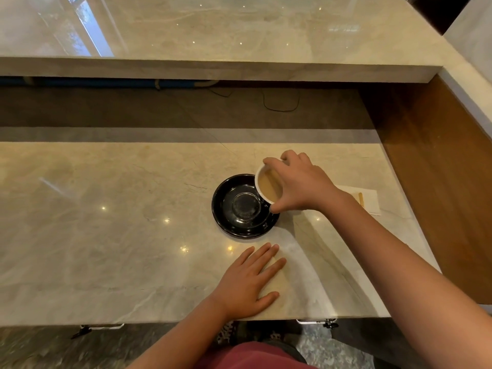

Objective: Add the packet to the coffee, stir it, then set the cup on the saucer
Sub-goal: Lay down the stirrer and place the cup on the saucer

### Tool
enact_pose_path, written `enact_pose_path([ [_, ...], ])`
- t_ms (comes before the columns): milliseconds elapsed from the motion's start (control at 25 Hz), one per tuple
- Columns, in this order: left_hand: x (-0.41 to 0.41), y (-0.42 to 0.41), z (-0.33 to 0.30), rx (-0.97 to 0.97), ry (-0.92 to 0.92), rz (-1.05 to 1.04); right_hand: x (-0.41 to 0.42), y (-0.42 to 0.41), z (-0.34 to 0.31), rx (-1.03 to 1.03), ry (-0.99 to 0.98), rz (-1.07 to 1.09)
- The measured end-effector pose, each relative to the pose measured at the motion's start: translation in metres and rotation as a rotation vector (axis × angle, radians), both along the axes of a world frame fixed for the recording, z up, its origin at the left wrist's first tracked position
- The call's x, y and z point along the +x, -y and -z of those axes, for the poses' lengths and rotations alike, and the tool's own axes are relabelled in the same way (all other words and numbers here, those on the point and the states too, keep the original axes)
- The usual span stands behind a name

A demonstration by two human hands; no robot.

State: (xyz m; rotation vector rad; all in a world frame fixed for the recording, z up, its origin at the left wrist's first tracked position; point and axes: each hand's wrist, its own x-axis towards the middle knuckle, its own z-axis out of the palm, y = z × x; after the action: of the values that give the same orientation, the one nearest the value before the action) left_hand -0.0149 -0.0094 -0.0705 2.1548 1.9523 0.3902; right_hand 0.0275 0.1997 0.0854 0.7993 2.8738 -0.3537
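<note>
My right hand [300, 182] grips a white cup [262, 177] of light brown coffee from above and from its right side. The cup hangs tilted over the right rim of a black saucer [226, 209], whose shiny centre well is bare. My left hand [250, 278] lies flat on the marble counter, fingers spread, just in front of the saucer and holding nothing. A wooden stir stick [361, 199] rests on a white napkin [370, 198] to the right, behind my right forearm. No packet is visible.
The beige marble counter [106, 222] stretches wide to the left. A raised marble ledge [213, 67] runs along the back with a dark gap and cables beneath it. A wooden side panel [439, 169] bounds the right. The counter's front edge lies near my body.
</note>
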Motion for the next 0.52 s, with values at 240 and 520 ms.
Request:
enact_pose_path([
  [240,-0.003,0.003,0.002,0.009,0.027,0.014,-0.032,0.026,0.011,0.011,0.008,-0.068],
  [520,-0.003,0.001,0.003,0.034,0.044,0.009,-0.049,0.038,0.031,0.037,0.064,-0.098],
])
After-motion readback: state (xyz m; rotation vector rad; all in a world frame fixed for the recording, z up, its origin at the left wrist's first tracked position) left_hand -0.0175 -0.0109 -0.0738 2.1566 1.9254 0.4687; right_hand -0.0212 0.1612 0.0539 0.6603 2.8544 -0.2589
